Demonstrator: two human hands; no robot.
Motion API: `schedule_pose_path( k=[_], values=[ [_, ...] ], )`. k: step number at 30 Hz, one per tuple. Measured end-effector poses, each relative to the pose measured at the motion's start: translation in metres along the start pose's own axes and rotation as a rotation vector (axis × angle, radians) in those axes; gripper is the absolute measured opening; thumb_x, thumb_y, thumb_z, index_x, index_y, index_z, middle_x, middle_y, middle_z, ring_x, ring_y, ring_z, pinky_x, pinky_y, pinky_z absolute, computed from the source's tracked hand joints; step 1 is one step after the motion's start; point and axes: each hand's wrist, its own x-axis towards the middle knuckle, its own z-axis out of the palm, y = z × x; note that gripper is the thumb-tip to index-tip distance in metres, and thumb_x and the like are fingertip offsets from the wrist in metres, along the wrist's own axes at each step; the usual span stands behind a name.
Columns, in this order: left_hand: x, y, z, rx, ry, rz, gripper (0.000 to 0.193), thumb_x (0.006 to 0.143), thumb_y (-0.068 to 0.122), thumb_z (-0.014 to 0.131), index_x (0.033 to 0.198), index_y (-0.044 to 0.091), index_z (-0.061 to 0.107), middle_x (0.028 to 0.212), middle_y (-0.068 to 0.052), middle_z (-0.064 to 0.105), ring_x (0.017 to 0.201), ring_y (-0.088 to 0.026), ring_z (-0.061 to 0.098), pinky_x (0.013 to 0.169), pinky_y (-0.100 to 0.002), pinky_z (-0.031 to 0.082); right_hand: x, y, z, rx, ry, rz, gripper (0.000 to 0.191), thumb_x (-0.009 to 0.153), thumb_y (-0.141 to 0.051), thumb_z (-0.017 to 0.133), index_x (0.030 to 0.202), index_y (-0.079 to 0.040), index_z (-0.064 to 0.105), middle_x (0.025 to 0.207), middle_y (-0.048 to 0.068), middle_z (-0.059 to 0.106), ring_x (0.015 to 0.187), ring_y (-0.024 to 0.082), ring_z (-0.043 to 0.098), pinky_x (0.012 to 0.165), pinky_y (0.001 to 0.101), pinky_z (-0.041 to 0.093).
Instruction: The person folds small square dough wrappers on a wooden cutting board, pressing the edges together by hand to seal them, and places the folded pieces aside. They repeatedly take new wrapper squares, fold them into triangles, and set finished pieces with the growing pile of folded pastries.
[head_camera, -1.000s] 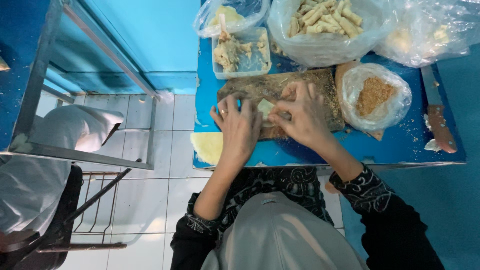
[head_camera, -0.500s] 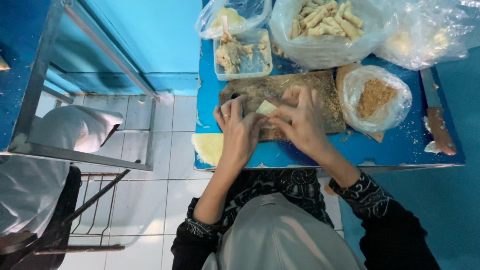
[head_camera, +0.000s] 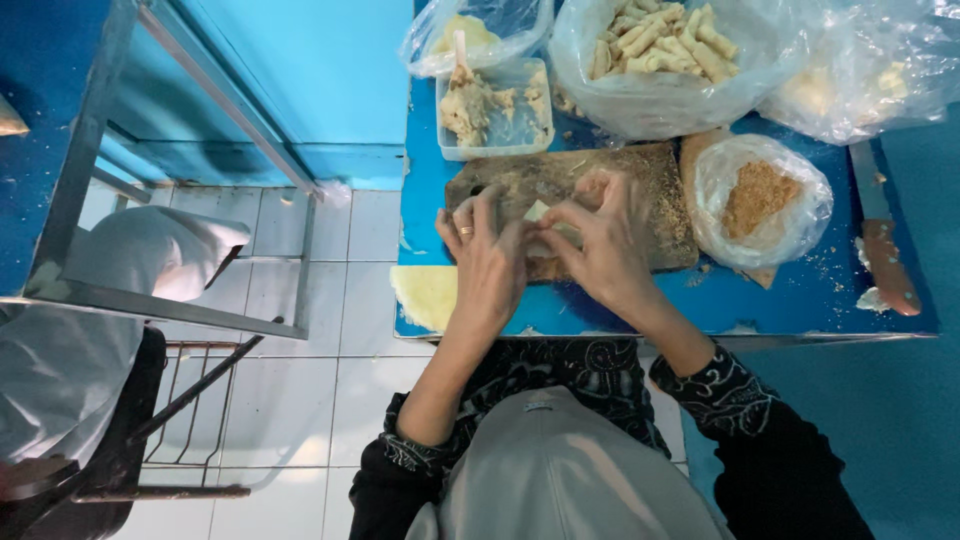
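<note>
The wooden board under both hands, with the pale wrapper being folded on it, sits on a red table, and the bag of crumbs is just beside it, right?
Not quite: the table is blue, not red, as the head view shows. The rest holds: both hands, left and right, fold a pale wrapper on the wooden board, and the bag of crumbs lies just beside it.

Clear plastic bags of pale rolls (head_camera: 660, 55) and brown crumbs (head_camera: 760, 195) flank a clear tub (head_camera: 495, 110) on the blue bench (head_camera: 800, 300).
</note>
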Motion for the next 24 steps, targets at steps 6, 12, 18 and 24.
schedule_pose_path(
  k=[6, 12, 18, 24],
  values=[
    [-0.003, 0.002, -0.002, -0.081, 0.019, -0.058, 0.056, 0.084, 0.008, 0.078, 0.135, 0.015, 0.058, 0.157, -0.018, 0.033, 0.138, -0.041, 0.039, 0.115, -0.075, 0.016, 0.014, 0.009, 0.009, -0.099, -0.099, 0.052, 0.012, 0.088, -0.027, 0.077, 0.094, -0.018, 0.075, 0.121, 0.016, 0.047, 0.119, 0.037, 0.043, 0.093, 0.0557, 0.034],
    [-0.001, 0.005, -0.001, -0.082, 0.023, -0.071, 0.060, 0.078, 0.011, 0.081, 0.133, 0.013, 0.056, 0.160, -0.021, 0.029, 0.139, -0.046, 0.036, 0.114, -0.077, 0.014, 0.041, 0.020, 0.014, -0.157, -0.093, 0.057, 0.026, 0.087, -0.031, 0.078, 0.102, -0.012, 0.071, 0.122, 0.016, 0.046, 0.120, 0.037, 0.044, 0.092, 0.0569, 0.033],
    [-0.003, 0.005, -0.011, -0.030, 0.033, -0.152, 0.056, 0.079, 0.022, 0.085, 0.123, 0.005, 0.055, 0.156, -0.024, 0.031, 0.132, -0.045, 0.038, 0.110, -0.080, 0.013, 0.044, 0.019, -0.013, -0.005, -0.159, 0.002, 0.027, 0.089, -0.039, 0.079, 0.103, -0.015, 0.077, 0.118, 0.011, 0.052, 0.115, 0.034, 0.048, 0.092, 0.0505, 0.037],
    [-0.003, 0.008, -0.011, 0.105, 0.002, -0.209, 0.045, 0.076, 0.029, 0.083, 0.106, 0.004, 0.061, 0.144, -0.020, 0.043, 0.128, -0.044, 0.042, 0.105, -0.080, 0.015, 0.035, 0.012, -0.014, 0.118, -0.020, -0.090, 0.019, 0.087, -0.023, 0.082, 0.099, -0.010, 0.075, 0.113, 0.010, 0.061, 0.101, 0.026, 0.061, 0.087, 0.0396, 0.050]
  ],
)
